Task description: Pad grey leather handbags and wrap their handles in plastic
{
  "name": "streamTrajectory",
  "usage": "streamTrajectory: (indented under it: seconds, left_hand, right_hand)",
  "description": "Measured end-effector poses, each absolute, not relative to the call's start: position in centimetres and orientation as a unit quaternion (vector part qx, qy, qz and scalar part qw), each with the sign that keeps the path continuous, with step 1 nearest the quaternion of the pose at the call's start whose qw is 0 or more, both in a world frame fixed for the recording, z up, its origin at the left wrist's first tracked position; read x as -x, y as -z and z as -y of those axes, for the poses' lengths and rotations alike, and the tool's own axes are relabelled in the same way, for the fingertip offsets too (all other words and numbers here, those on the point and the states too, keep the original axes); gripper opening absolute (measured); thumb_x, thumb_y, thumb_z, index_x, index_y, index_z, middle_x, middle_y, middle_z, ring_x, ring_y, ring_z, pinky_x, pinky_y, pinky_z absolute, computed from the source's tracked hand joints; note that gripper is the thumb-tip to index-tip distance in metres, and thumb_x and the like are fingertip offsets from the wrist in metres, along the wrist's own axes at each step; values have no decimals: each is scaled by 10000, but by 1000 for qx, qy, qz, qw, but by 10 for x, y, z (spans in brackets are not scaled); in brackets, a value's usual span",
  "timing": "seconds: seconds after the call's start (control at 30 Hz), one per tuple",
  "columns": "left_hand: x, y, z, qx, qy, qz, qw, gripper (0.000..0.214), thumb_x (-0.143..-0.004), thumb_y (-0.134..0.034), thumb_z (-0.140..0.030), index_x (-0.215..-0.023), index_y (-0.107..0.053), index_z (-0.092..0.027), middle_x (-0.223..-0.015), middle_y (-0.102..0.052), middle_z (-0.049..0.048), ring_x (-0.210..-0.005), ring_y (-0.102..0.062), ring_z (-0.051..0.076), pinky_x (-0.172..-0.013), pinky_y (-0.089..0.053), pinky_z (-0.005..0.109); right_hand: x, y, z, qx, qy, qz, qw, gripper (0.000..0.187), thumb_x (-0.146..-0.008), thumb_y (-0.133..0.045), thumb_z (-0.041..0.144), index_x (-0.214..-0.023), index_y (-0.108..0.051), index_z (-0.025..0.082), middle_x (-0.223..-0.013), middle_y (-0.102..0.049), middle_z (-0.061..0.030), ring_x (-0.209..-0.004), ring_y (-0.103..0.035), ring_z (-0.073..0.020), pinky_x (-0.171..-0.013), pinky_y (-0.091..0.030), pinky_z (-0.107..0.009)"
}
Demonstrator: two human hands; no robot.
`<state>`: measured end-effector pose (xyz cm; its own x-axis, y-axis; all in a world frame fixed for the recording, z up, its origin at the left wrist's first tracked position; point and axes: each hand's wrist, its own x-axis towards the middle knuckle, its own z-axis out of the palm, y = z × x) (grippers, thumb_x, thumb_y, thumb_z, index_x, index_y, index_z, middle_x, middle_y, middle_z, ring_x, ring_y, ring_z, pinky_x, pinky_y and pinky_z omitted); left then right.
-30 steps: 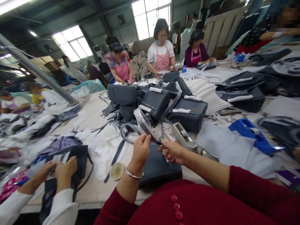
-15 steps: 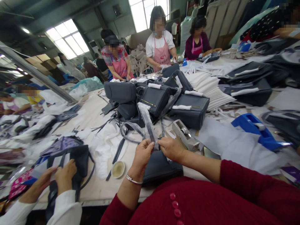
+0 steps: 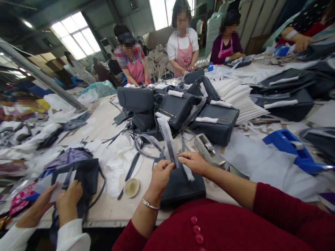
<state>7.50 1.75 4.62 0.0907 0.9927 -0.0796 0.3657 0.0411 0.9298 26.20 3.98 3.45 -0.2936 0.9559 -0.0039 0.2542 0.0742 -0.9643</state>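
Observation:
A dark blue-grey handbag (image 3: pixel 187 190) lies on the table right in front of me, with a white-wrapped piece on its top. From it rises a bag strap (image 3: pixel 169 143) wrapped in clear plastic. My left hand (image 3: pixel 161 174) pinches the strap's lower end between thumb and fingers. On the other side, my right hand (image 3: pixel 195 162) is closed with thumb and forefinger at the strap's right edge; its other fingers are partly hidden. A looped plastic-covered strap (image 3: pixel 148 143) curves away to the left.
Several dark handbags (image 3: pixel 175 108) are heaped ahead. A metal tape dispenser (image 3: pixel 208 150) and a blue tape dispenser (image 3: pixel 290 150) stand to the right. Left are a small round dish (image 3: pixel 131 187) and a co-worker's hands (image 3: pixel 69 198) on another bag. More people work across the table.
My hands have moved slightly apart and down along the strap. The bag's white-wrapped piece now shows below my right hand. The co-worker's hands at left have shifted a little.

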Motion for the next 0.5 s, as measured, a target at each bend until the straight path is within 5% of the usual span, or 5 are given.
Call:
streamTrajectory:
  seconds: [0.1, 0.23, 0.5]
  left_hand:
    - [-78, -47, -12, -712, -358, -528, 293, 151, -843, -605, -276, -753, -707, -208, -816, -615, 42, -900, -547, 193, -866, -414, 330]
    - [-77, -40, -6, -742, -347, -517, 250, 166, -856, -597, -288, -754, -696, -203, -785, -585, 47, -922, -527, 206, -887, -397, 348]
    - [-72, -26, -12, -400, -415, -529, 623, 357, -702, -747, -464, -638, -574, -159, -576, -456, -46, -541, -383, 88, -537, -293, 236]
  right_hand:
    - [-258, -39, -40, 460, -687, 483, 288, 334, -769, -647, 485, -709, -576, 165, -507, -381, 72, -436, -298, -63, -423, -212, -205]
    - [-246, -33, -35, 470, -738, 371, 311, 341, -707, -684, 456, -652, -468, 198, -475, -284, 108, -415, -198, -54, -408, -131, -211]
    - [-248, -19, -24, 382, -272, 816, 338, 181, -854, -518, 187, -693, -595, 158, -716, -539, -33, -695, -476, -138, -653, -372, -261]
